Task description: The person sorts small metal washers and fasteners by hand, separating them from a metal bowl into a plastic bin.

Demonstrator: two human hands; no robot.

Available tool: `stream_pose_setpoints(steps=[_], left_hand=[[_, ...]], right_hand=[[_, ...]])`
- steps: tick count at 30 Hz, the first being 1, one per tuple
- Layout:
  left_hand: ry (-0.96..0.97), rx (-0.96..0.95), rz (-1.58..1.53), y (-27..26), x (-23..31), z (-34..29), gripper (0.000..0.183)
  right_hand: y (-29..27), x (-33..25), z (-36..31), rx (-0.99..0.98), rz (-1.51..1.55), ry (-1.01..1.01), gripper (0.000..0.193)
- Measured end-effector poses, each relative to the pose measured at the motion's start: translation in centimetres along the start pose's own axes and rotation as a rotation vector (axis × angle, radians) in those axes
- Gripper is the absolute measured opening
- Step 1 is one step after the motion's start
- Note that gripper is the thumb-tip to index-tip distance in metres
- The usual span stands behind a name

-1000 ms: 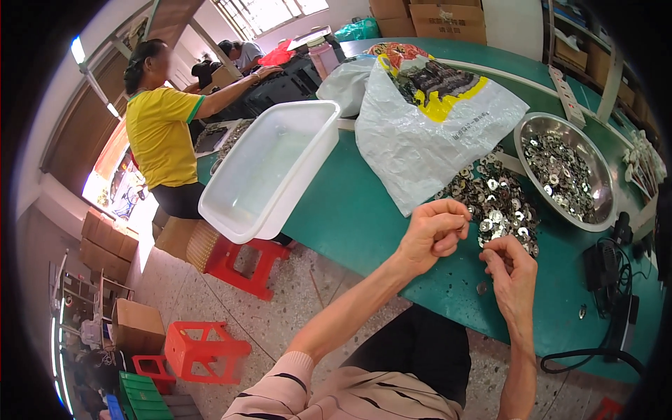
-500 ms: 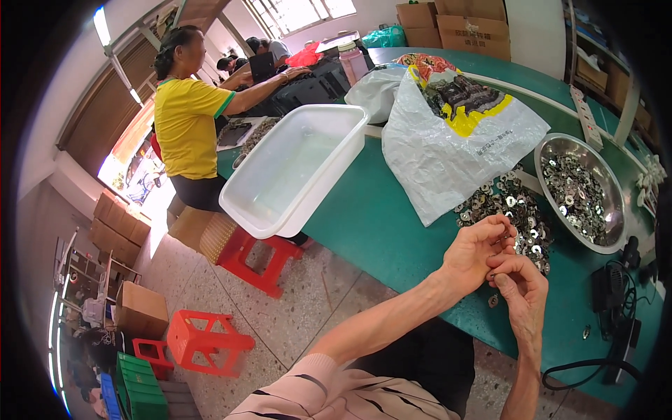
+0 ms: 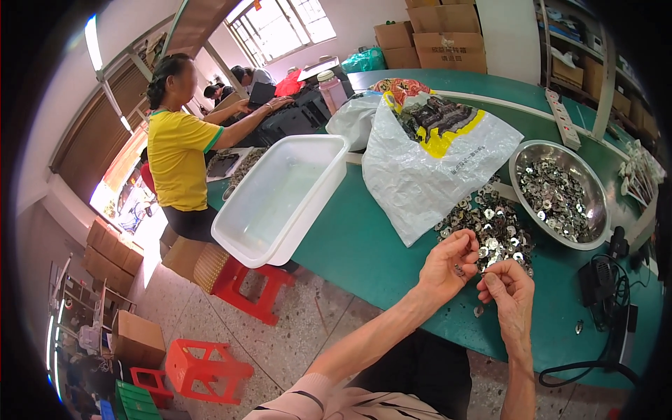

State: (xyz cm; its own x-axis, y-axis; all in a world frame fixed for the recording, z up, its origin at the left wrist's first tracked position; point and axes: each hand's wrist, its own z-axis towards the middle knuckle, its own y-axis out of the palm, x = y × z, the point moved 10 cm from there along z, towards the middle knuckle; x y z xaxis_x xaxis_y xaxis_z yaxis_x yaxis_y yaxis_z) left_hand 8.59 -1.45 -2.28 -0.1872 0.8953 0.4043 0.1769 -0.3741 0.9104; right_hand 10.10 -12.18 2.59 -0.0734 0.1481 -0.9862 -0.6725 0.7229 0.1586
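Note:
Above the green table [image 3: 325,234], my left hand [image 3: 448,262] is curled, palm up, with small metal pieces [image 3: 459,269] in its fingers. Close beside it, my right hand [image 3: 509,288] is closed in a pinch. A tiny dark bit seems to show at its fingertips, too small to name. Just beyond both hands spreads a pile of small, shiny, ring-like metal pieces [image 3: 493,245]. One loose piece [image 3: 478,311] lies by my right hand. To the right of the pile, a steel bowl [image 3: 603,222] holds many similar pieces.
A white plastic bag [image 3: 406,185] lies behind the pile. Left of it, a white tub [image 3: 280,238] overhangs the table edge. A black device with cables [image 3: 598,280] sits at right. A co-worker in yellow [image 3: 175,154] works at far left; red stools [image 3: 203,371] stand on the floor.
The view has shifted, so the table things sit further left in it. My hands stay close together over the near side of the pile, and metal pieces now show in my left fingers.

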Motion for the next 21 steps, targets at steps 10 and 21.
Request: stream_pose_setpoints(steps=[10, 21], left_hand=[[0.047, -0.060, 0.019, 0.7, 0.1, 0.3, 0.014], [-0.001, -0.183, 0.084, 2.4, -1.1, -0.2, 0.013]], right_hand=[[0.6, -0.3, -0.1, -0.032, 0.063, -0.029, 0.008], [1.4, 0.5, -0.1, -0.055, -0.113, -0.072, 0.010]])
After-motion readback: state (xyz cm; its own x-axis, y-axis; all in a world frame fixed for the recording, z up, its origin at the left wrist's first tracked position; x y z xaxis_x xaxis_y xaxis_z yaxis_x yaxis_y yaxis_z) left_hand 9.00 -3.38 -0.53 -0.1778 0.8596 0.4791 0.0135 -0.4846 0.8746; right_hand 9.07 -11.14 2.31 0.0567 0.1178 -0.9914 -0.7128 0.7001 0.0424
